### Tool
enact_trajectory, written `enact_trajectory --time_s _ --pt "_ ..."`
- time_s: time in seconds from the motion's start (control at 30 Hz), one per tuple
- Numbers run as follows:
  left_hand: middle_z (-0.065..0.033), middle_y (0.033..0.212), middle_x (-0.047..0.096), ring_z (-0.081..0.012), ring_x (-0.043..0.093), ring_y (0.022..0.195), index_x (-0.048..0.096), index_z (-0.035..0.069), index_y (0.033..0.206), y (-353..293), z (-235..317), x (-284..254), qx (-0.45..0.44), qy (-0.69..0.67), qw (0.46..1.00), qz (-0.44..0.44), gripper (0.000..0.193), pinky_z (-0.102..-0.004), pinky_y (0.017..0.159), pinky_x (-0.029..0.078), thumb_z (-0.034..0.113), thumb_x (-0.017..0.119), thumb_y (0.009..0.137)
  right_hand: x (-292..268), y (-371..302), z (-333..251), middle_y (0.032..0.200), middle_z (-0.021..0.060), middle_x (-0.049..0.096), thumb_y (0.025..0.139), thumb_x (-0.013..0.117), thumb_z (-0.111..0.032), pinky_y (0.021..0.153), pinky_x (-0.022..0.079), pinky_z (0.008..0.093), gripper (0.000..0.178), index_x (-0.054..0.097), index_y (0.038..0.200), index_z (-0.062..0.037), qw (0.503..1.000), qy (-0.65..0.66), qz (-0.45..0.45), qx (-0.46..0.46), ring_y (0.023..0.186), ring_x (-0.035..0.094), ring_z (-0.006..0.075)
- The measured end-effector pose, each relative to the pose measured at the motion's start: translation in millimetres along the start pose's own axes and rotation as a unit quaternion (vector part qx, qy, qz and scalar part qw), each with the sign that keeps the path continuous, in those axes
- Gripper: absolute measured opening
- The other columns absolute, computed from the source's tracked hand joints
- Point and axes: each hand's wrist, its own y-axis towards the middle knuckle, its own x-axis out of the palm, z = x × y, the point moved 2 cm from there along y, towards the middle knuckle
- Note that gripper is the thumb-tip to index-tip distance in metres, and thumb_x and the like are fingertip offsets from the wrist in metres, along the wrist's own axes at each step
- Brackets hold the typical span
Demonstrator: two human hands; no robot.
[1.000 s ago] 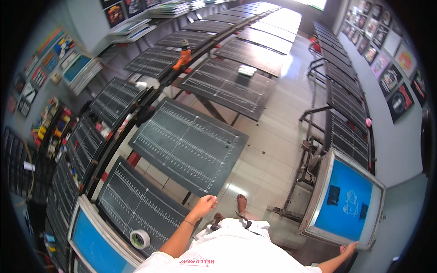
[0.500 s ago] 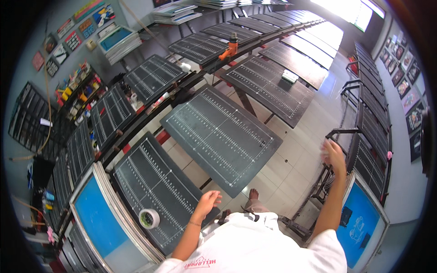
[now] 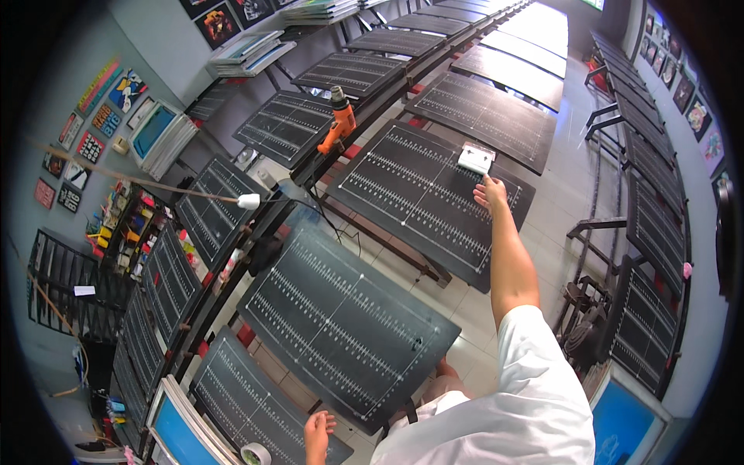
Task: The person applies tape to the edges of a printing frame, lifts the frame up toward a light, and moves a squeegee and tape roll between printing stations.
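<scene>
My right hand (image 3: 490, 192) stretches far forward over a dark printing board (image 3: 411, 178) with white ruler marks. Its fingers are extended, and the fingertips are at the near edge of a small flat white case (image 3: 476, 158) lying on that board; whether they touch it I cannot tell. Low in the picture, my left hand (image 3: 318, 430) holds nothing that I can see, its fingers loosely bent. It is over the edge of a nearer marked board (image 3: 248, 387), where a roll of tape (image 3: 254, 454) lies. Between the hands is another tilted marked board (image 3: 341, 325).
An orange heat gun (image 3: 338, 122) stands on the rail left of the boards. A cord with a white plug-like end (image 3: 248, 201) hangs across the left. Blue-meshed screen frames (image 3: 182, 422) lean at lower left, with another frame (image 3: 628, 418) at lower right. More boards line the right wall.
I have moved forward along the boards. My right hand has gone from the right-hand aisle to the white case; my left hand now sits lower in the picture.
</scene>
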Motion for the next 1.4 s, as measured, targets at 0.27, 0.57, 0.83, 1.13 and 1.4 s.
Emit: enact_trajectory --time_s 0.27,0.57,0.83,1.13,1.4 --pt "-0.0097 0.105 0.069 -0.0137 0.066 0.086 0.058 0.000 0.119 6.1 84.2 67.5 0.045 0.084 0.995 -0.039 0.028 -0.0255 0.071 0.049 0.020 0.051 0.101 11.6 96.1 26.3 0.106 0.0195 0.065 0.100 0.053 -0.028 0.064 0.061 0.0340 0.041 0.044 0.128 0.0009 0.991 0.114 0.008 0.062 0.080 0.069 0.0246" --pt "-0.0104 0.108 0.068 -0.0147 0.065 0.091 0.059 -0.001 0.120 34.9 130.9 120.5 0.102 0.115 0.983 -0.096 0.028 -0.0272 0.076 0.050 0.019 0.051 0.101 -7.1 85.9 19.4 0.104 0.0130 0.063 0.102 0.052 -0.023 0.075 0.058 0.0309 0.032 0.054 0.116 0.0053 0.977 0.157 -0.025 -0.144 0.086 0.066 0.0205" --pt "-0.0089 0.108 0.068 -0.0151 0.065 0.094 0.059 -0.001 0.120 26.0 163.7 189.0 0.217 0.104 0.948 -0.207 0.029 -0.0278 0.080 0.051 0.020 0.052 0.101 -74.0 -140.6 8.5 0.097 0.0081 0.064 0.102 0.052 -0.021 0.079 0.056 0.0312 0.018 0.056 0.104 -0.0033 0.949 0.226 -0.159 -0.153 0.088 0.066 0.0170" --pt "-0.0087 0.106 0.066 -0.0147 0.063 0.091 0.059 0.002 0.120 -20.0 141.9 215.7 0.250 0.037 0.872 -0.419 0.032 -0.0282 0.080 0.051 0.027 0.049 0.103 -134.3 -399.5 37.1 0.102 0.0098 0.066 0.100 0.057 -0.022 0.082 0.055 0.0315 0.024 0.061 0.108 0.0003 0.958 0.208 -0.113 -0.164 0.090 0.067 0.0180" --pt "-0.0102 0.109 0.066 -0.0163 0.064 0.094 0.056 0.000 0.124 -114.1 127.0 244.1 0.257 0.101 0.725 -0.630 0.036 -0.0285 0.080 0.050 0.028 0.045 0.104 -217.5 -597.1 99.2 0.100 0.0104 0.067 0.098 0.061 -0.017 0.083 0.055 0.0292 0.024 0.062 0.110 0.0034 0.952 0.228 0.095 -0.181 0.092 0.066 0.0161"
